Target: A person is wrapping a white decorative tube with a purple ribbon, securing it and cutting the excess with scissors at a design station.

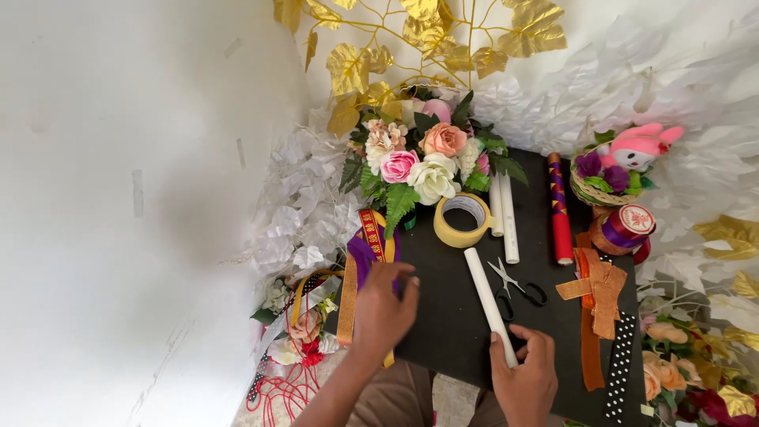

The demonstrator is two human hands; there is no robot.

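- Right hand (526, 379) grips the near end of a white tube (488, 303), fingers wrapped round it.
- From that hand the tube's long axis runs far and slightly left, and its open far end points toward a roll of tape (462, 221).
- Its surface is plain, smooth and white, and it lies on the black board (451, 316), just left of the scissors (515, 290).
- Left hand (385, 308) rests with curled fingers at the board's left edge, touching purple ribbon (362, 255); whether it grasps the ribbon cannot be told.
- Two more white tubes (504, 213) lie farther back, by the flower bouquet (423, 158).
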